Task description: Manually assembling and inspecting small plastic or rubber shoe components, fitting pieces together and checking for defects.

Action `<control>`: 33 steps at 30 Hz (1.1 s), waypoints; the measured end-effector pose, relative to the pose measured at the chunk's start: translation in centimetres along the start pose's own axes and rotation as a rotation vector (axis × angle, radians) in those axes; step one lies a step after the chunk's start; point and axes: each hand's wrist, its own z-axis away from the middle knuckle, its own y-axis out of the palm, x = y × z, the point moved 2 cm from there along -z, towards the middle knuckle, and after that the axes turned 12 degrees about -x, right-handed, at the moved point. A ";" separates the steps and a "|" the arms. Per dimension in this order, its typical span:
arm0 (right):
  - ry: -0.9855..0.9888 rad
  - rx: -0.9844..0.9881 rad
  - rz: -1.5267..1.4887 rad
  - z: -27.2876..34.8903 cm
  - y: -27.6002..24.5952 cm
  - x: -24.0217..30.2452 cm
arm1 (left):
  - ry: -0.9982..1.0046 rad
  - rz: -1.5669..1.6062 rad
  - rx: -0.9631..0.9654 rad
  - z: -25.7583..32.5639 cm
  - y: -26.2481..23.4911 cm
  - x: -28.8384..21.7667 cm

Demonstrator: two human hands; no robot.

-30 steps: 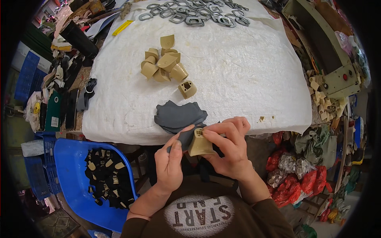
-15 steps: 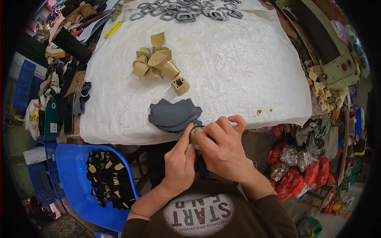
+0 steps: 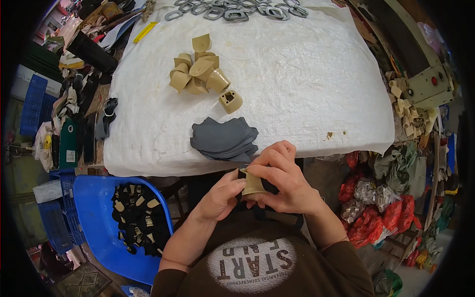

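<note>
Freshly turned tan piece (image 3: 255, 184), between left grip (image 3: 221, 198) and right grip (image 3: 285, 182), both pinching it

- The held beige piece (image 3: 254, 185) is made of smooth, faintly shiny plastic.
- The grey sheets (image 3: 222, 137) are finished matt.
- The table (image 3: 307, 89) is covered in rough woven plastic.
</note>
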 end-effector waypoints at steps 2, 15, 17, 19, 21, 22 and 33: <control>0.006 0.016 -0.019 -0.1 -0.1 0.3 | -0.030 -0.102 -0.049 -0.3 0.2 0.1; 0.087 -0.060 -0.020 0.3 -0.6 -0.7 | 0.732 -0.425 -0.461 2.1 0.1 0.1; 0.083 -0.056 -0.025 0.5 -0.5 -0.7 | 0.815 -0.546 -0.465 2.0 0.7 0.2; 0.076 -0.052 -0.033 0.6 -0.5 -0.7 | 0.894 -0.636 -0.456 1.5 0.4 0.2; 0.109 -0.051 -0.115 0.7 -0.5 -0.7 | 0.975 -0.728 -0.450 1.3 0.6 0.0; 0.109 -0.052 -0.116 0.8 -0.4 -0.6 | 1.053 -0.799 -0.452 1.3 1.0 -0.2; -0.028 -0.058 0.029 -0.1 -0.5 0.4 | 1.076 -0.504 -0.484 1.5 1.2 -0.1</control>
